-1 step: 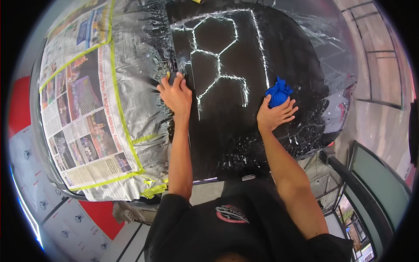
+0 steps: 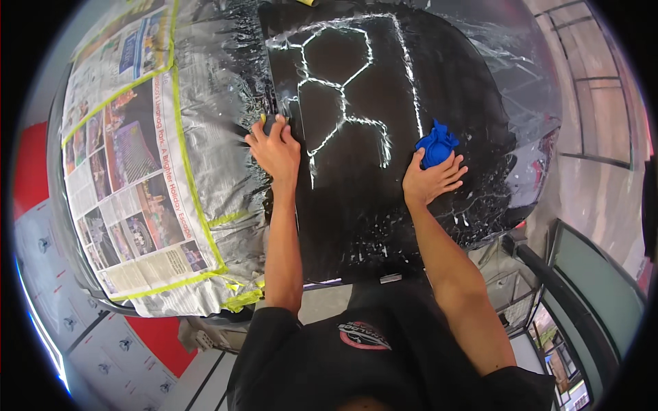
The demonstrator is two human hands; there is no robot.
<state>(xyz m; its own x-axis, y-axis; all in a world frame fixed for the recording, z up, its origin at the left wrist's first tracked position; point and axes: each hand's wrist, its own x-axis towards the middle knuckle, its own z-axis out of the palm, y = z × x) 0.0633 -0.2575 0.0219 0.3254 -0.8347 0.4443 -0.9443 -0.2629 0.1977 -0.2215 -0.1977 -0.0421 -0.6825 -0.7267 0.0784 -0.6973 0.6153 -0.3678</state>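
Observation:
A black car panel [image 2: 343, 226] spreads out under both hands, with white hexagon-like outlines [image 2: 343, 87] across its upper middle. My left hand [image 2: 274, 154] rests by the panel's left edge, fingers curled over a small dark pad [image 2: 271, 125] with a bit of yellow at its side. Most of that pad is hidden under the fingers, so its exact kind is unclear. On the right, my right hand [image 2: 435, 179] presses a bunched blue cloth [image 2: 437, 145] onto the panel, just beside the lower end of a straight white line [image 2: 409, 68].
Newspaper [image 2: 137, 185] and crinkled clear plastic sheeting [image 2: 226, 137], bordered with yellow masking tape [image 2: 186, 161], cover the left side. White residue and specks [image 2: 459, 220] dot the panel's lower right. A dark-framed glass door [image 2: 589, 274] stands at the right.
My left hand and its dark pad have shifted very slightly to the left. My right hand and the blue cloth hold nearly the same place.

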